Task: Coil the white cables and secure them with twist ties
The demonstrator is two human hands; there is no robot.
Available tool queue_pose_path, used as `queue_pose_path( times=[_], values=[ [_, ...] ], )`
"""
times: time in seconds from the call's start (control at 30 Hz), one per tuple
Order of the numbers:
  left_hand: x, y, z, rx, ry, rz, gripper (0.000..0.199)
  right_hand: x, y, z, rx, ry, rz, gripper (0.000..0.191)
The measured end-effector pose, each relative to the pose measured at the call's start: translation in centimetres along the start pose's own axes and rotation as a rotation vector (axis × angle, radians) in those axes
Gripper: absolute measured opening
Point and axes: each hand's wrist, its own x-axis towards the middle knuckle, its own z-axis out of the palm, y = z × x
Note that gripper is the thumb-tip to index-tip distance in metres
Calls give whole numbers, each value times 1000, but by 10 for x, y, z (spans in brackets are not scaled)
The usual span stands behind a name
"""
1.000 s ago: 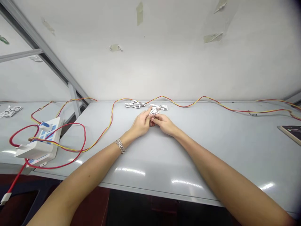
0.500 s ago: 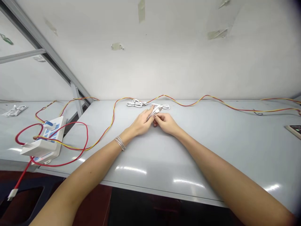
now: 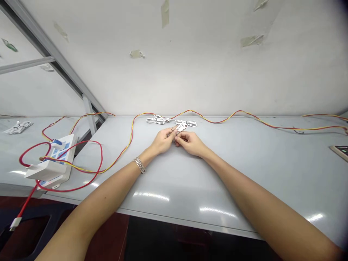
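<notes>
A: How are your hands set over the table (image 3: 231, 174)?

B: They meet near its far side. Your left hand (image 3: 163, 141) is closed around a white cable (image 3: 179, 131), and a silver bracelet (image 3: 139, 165) circles that wrist.

A: And your right?

B: Your right hand (image 3: 190, 144) sits just beside it, thumb and forefinger pinched on a thin dark tie (image 3: 172, 128); one end of the tie sticks up by your left hand, though the detail there is tiny.

A: Where does the cable itself sit?

B: Between your two hands, its plug end (image 3: 182, 128) pointing up and away from you, just in front of a tied white bundle (image 3: 192, 123). A second white bundle (image 3: 157, 119) lies a little to the left, near the wall (image 3: 195, 72).

A: Anything else around you?

B: A red-and-yellow wire (image 3: 239, 110) runs along the back of the table. Well to your left a white power strip (image 3: 68, 153) carries a bulky white adapter (image 3: 45, 171), with a red cable (image 3: 101, 150) looping beside it, and a dark-faced device (image 3: 342, 151) shows at your far right
</notes>
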Motion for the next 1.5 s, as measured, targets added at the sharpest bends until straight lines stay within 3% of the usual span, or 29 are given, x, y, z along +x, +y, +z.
queue_pose_path(
  times=[0.13, 0.23, 0.4, 0.6, 0.77, 0.97, 1.17, 1.33, 1.5],
  values=[
    [0, 0, -1, -117, -14, 90, 44, 2, -1, -5, 163, -10, 29, 31],
    [-2, 2, -1, -81, 28, 131, 42, 3, -4, -10, 295, -26, 59, 32],
    [-3, 4, -1, -10, 23, 148, 47, 3, -6, -14, 316, -74, 56, 30],
    [-3, -1, -2, -83, 82, 120, 53, 5, 0, -10, 323, -22, 13, 21],
    [-4, 3, -2, -201, 16, 55, 55, 5, 6, -8, 318, 19, -37, 33],
    [-2, 3, -4, -447, -108, -63, 45, 3, 1, -13, 366, -49, -41, 39],
    [-1, 9, -3, -622, -106, -141, 32, 1, -4, -18, 367, -88, -11, 41],
    [-1, 11, -2, -677, -76, -164, 33, 1, -5, -19, 355, -82, 5, 42],
    [-2, 9, -6, -598, -171, -148, 40, 0, -7, -22, 387, -95, 64, 36]
  ],
)
